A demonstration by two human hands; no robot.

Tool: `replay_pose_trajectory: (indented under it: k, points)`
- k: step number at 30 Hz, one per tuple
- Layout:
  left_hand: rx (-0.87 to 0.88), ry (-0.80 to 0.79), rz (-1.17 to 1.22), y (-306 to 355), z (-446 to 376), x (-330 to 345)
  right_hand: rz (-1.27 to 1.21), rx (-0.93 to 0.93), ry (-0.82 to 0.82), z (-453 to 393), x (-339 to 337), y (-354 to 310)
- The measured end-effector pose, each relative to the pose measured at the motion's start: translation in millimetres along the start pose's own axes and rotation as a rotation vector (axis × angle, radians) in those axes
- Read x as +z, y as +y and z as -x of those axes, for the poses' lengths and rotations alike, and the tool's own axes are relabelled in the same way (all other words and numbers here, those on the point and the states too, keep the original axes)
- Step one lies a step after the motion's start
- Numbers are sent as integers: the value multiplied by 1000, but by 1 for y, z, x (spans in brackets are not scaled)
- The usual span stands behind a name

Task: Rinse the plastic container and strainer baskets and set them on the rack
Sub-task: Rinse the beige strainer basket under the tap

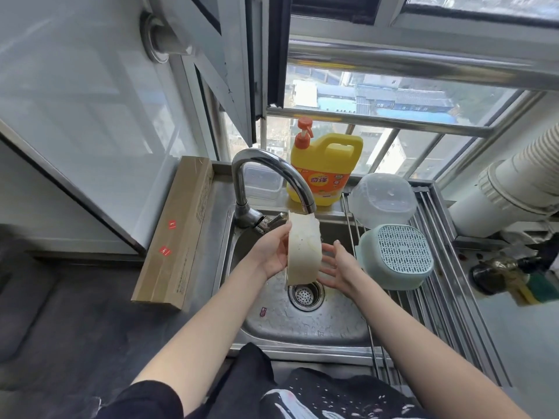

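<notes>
The left hand (272, 252) grips a cream strainer (303, 251) by its left side, fingers curled on the rim, holding it on edge under the tap (272, 173) above the sink (302, 325). The right hand (337, 266) is open, palm turned toward the strainer's right side, fingers spread and touching or just shy of it; which one cannot be made out. The strainer hides the left fingertips and part of the right palm. Water is hard to see, only a thin streak below the strainer near the drain (305, 294). Both forearms reach forward from the bottom edge, bare, elbows cut off.

Right of the hands, a pale green basket (396, 257) lies upside down on the rack (438, 285), and a clear container (382, 199), also inverted, sits just behind it. A yellow soap jug (325, 169) stands behind the tap. A brown box (175, 234) lies on the surface left of the sink.
</notes>
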State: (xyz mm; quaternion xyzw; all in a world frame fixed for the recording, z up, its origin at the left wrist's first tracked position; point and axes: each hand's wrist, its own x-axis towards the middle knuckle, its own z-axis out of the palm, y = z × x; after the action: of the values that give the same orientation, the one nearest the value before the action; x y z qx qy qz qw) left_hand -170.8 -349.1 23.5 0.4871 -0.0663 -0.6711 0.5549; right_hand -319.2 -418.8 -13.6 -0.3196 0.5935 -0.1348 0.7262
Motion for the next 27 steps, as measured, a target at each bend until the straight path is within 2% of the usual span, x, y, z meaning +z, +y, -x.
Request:
replay_pose_trajectory:
  k: [5,11,19,22,27]
  points:
    - [22,-5,-56,-5,-3,15,33,13,71,2,-9,5]
    - [50,-46,-21,-4,-3,20,28,36,78,8,-21,2]
    - [76,-66,53,-3,4,21,-81,31,41,12,-21,4]
    - [15,-136,97,-7,13,20,-195,28,11,9,-16,-2]
    - [12,-151,-143,-26,25,17,-251,-65,-63,13,-3,-10]
